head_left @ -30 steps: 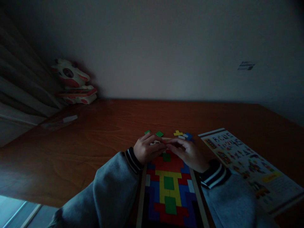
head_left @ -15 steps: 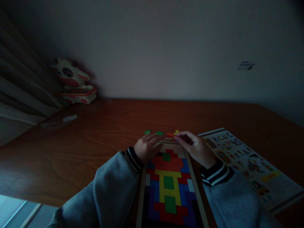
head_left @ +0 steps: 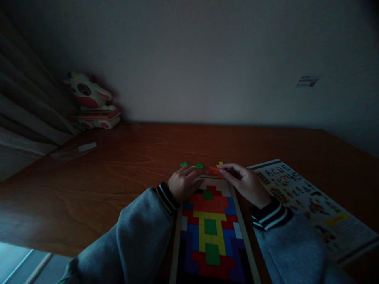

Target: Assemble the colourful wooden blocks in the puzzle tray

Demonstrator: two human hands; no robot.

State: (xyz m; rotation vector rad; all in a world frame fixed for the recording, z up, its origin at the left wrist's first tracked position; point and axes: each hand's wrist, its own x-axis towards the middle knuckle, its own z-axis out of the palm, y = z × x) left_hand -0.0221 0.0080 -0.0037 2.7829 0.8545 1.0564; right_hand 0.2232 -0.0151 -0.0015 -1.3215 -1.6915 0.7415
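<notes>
— Where to look for the orange-red piece (head_left: 213, 171)?
— At the far end of the wooden frame (head_left: 247, 244), pinched between thumb and fingers of the right hand (head_left: 250, 185), nearly closed. Cannot tell whether resting on the rim or raised just above.
— And with the left hand (head_left: 183, 183)?
— Held palm down over the far left corner, loosely curled, fingers stretched toward the same piece. Too dim to tell whether touching or gripping anything.
— Inside the frame?
— Packed with flat coloured blocks (head_left: 210, 227) in red, blue, yellow, green, white and purple (paler toward the far end).
— Beyond?
— See two green pieces (head_left: 198, 165) and a yellow piece (head_left: 220, 164) on the brown table (head_left: 142, 157). To the right, notice a printed sheet (head_left: 314, 207); at back left, a cow-shaped toy (head_left: 91, 98).
</notes>
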